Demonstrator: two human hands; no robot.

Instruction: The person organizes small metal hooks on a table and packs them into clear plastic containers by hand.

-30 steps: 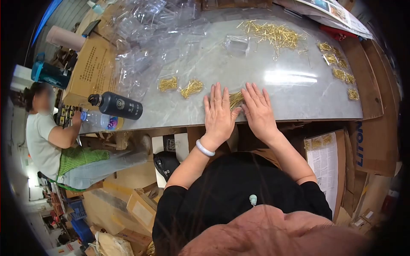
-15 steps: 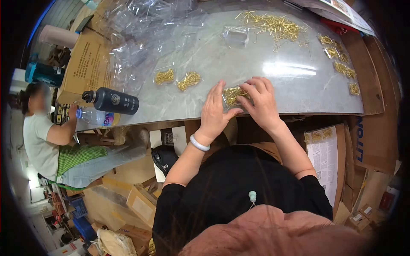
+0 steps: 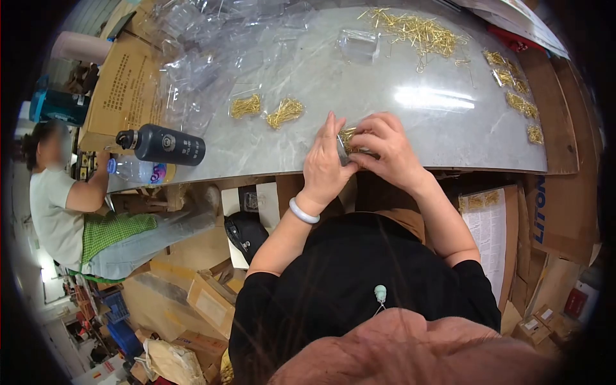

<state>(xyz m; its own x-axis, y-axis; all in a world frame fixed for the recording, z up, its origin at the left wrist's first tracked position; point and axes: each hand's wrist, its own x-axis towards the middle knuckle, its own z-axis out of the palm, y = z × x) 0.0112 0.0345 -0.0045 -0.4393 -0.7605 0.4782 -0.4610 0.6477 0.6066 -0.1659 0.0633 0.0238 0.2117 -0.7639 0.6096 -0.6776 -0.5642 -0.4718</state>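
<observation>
Near the front edge of the grey table, my left hand (image 3: pixel 326 160) and my right hand (image 3: pixel 388 149) close in on a small clear pack of gold hooks (image 3: pixel 348 137) from either side. The left fingers stand nearly straight along its left side; the right fingers curl over its top and right. Much of the pack is hidden by my fingers. Left of my hands lie a pack of gold wire hooks (image 3: pixel 284 113) and another similar bundle (image 3: pixel 245 106). Beyond them is a loose heap of gold hooks (image 3: pixel 427 33), with a clear plastic bag or box (image 3: pixel 359 46) beside it.
Clear plastic packaging (image 3: pixel 212 51) is piled at the back left. A dark bottle (image 3: pixel 170 146) and a clear plastic bottle (image 3: pixel 138 171) lie at the left edge, by a cardboard box (image 3: pixel 119 90). Filled packs (image 3: pixel 521 104) line the right edge. Another person (image 3: pixel 61 199) sits at left.
The pack has been tilted up and turned between my hands, and my right fingers have curled further over it. My hands are closer together. The whole view has shifted slightly.
</observation>
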